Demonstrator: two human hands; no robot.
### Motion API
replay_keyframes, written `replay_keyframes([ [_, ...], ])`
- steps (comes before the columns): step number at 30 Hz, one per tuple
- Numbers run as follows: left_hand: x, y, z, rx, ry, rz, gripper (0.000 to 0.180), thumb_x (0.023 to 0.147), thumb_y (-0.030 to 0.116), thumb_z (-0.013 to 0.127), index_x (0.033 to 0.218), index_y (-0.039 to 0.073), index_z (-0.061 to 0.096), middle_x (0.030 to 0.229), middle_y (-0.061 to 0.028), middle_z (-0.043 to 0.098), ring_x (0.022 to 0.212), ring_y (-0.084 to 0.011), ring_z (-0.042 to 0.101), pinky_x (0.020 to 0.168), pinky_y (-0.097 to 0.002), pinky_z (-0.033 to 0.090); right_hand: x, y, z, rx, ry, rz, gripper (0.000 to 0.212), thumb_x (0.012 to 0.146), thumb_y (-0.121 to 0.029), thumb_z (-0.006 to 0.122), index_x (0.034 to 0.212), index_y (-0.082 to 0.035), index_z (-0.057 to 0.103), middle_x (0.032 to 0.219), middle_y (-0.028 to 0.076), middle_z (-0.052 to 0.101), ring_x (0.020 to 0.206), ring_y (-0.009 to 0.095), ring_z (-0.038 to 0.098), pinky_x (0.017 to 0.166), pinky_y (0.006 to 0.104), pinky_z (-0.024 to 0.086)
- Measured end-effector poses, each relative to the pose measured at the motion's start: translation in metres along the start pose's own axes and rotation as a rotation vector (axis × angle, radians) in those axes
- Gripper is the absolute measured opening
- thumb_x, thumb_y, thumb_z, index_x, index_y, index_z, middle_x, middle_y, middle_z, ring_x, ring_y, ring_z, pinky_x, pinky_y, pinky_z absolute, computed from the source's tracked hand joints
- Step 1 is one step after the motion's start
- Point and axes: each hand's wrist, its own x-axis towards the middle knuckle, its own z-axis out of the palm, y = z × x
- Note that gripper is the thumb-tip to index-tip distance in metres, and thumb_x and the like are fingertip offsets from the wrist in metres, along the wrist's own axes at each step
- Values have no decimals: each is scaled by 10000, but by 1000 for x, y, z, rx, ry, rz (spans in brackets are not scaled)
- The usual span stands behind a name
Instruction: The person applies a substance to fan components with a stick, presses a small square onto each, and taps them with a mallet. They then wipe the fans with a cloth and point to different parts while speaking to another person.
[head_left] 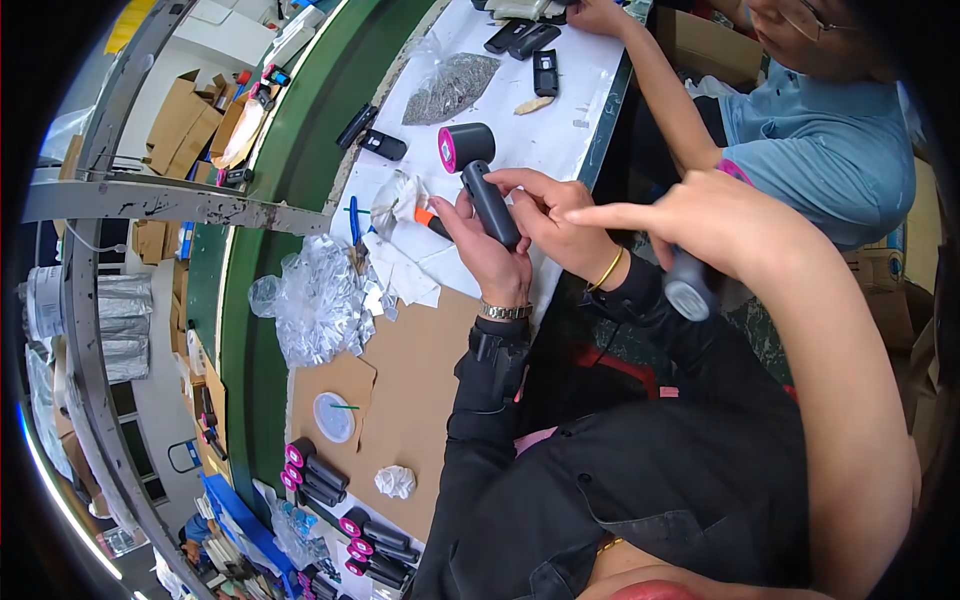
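Observation:
A dark grey hair dryer handle (491, 208) lies across my left hand (490, 262), whose fingers and palm support it. My right hand (572, 222) is bent in beside it, fingertips on the handle's right side. Just past its upper end is a dark grey barrel with a pink ring (466, 147); I cannot tell whether the two are joined. From the right another person's hand (690, 215) points a finger at my right hand and holds a dark grey cylinder with a pale end (689, 288).
A crumpled heap of clear plastic (318, 305), blue-handled pliers (354, 220) and white tissue lie left of my hands. Brown cardboard (420, 370) carries a round plastic lid (334, 417). Several hair dryers (318, 475) sit at the lower left. A co-worker (810, 150) sits beyond.

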Motion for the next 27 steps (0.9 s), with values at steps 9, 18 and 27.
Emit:
replay_keyframes([
  [9, 2, 1, -5, 5, 25, -16, 747, 1073, 720, 267, 1189, 35, 542, 899, -63, 653, 466, -109, 501, 359, -236, 319, -12, -2, -4, 90, -4, 75, 315, 1005, 17, 545, 1271, -18, 712, 992, 90, 744, 735, 97, 693, 623, 248, 549],
  [18, 1, 1, -3, 9, 57, 4, 724, 1084, 701, 256, 1206, 41, 524, 982, -113, 694, 450, -106, 486, 350, -232, 307, -21, -4, 5, 178, -39, 230, 301, 1027, 18, 547, 1282, -23, 702, 1072, 85, 730, 785, 97, 680, 678, 243, 552],
  [27, 3, -6, -6, 16, 112, 99, 742, 1101, 674, 254, 1300, 8, 514, 1070, -132, 685, 777, -154, 661, 607, -246, 509, -35, -11, 16, 146, 41, 25, 299, 1013, 29, 567, 1271, -19, 710, 961, 45, 718, 781, 64, 634, 698, 234, 513],
])
